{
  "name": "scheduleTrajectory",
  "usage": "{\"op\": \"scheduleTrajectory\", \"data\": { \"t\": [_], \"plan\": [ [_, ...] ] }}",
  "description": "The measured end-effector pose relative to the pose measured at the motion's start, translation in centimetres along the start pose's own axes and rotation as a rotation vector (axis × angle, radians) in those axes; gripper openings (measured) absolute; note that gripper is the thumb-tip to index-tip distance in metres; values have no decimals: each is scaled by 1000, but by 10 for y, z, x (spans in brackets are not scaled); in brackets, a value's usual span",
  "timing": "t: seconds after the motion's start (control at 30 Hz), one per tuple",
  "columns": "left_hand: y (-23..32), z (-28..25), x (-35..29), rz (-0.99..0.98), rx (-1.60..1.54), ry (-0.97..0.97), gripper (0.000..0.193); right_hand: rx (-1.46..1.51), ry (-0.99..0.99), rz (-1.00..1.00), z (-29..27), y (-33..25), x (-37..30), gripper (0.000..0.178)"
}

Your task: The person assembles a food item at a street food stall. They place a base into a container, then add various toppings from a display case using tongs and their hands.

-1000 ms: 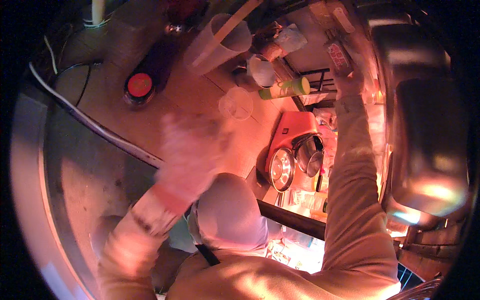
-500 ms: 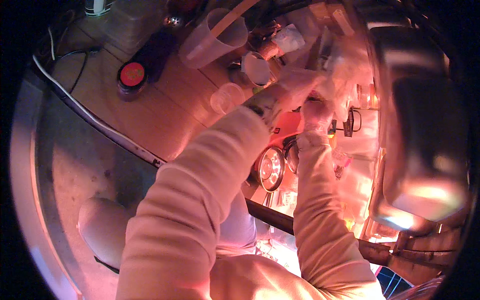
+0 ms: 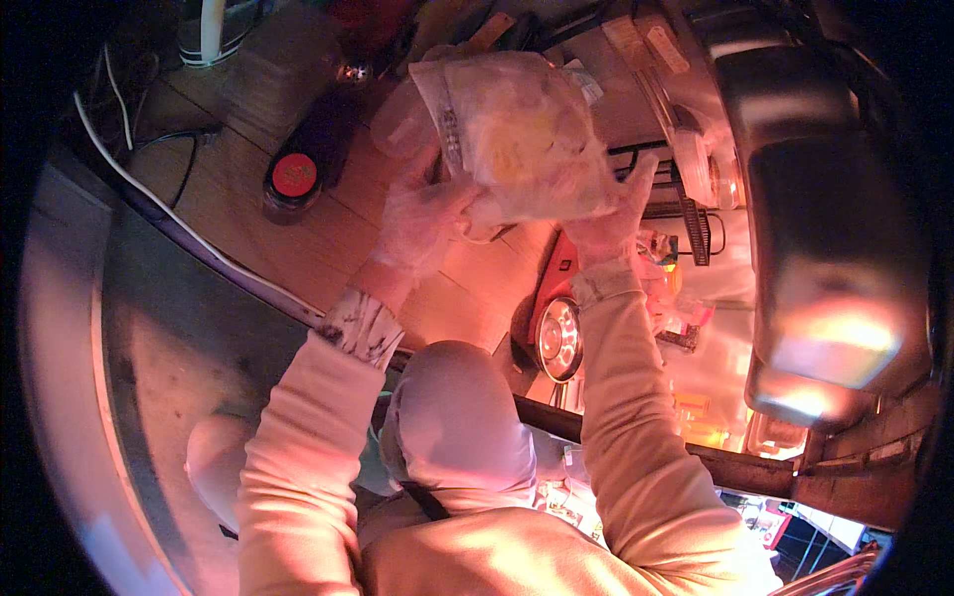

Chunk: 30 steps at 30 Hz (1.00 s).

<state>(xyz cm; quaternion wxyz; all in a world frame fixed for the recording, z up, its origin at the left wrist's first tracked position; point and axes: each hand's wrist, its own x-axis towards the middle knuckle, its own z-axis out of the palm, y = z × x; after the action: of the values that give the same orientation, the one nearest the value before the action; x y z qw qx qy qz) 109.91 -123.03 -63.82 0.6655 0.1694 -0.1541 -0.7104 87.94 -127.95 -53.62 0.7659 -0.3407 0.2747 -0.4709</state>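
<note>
A clear plastic bag (image 3: 532,134) with pale, yellowish contents is held up over the wooden table. What is inside it cannot be made out. My left hand (image 3: 422,221), in a thin see-through glove, grips the bag's lower left edge, thumb in front. At the lower right edge my right hand (image 3: 608,221) holds the bag from beneath, one digit sticking up beside it and the other fingers partly hidden. A translucent measuring jug (image 3: 397,124) is half covered by the bag. Just below my right hand are a red device (image 3: 555,275) and a round shiny metal dish (image 3: 558,340).
Large dark metal containers (image 3: 825,258) line the right side. A black wire rack (image 3: 693,214) stands beside my right hand. On the left are a jar with a red lid (image 3: 294,177) and a white cable (image 3: 189,233) along the table edge. Orange containers (image 3: 701,427) sit lower right.
Both hands were together at the far right among the clutter. The bag is now lifted in front of me, with my left hand moved left and my hands apart at its edges.
</note>
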Motion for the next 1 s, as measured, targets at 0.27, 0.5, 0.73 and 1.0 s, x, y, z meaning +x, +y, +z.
{"op": "scheduleTrajectory", "data": {
  "t": [0.27,0.5,0.73,1.0],
  "plan": [
    [38,-12,-29,40,316,-226,75,-699,531,85,23,3,-4,88],
    [40,-13,-53,-35,309,-201,72,-674,549,13,14,10,-6,86],
    [45,-15,-78,-32,533,-163,68,-494,768,-269,-77,-75,-20,84],
    [55,-49,-145,-227,627,-134,66,-312,892,-462,-188,-216,-29,82]
  ]
}}
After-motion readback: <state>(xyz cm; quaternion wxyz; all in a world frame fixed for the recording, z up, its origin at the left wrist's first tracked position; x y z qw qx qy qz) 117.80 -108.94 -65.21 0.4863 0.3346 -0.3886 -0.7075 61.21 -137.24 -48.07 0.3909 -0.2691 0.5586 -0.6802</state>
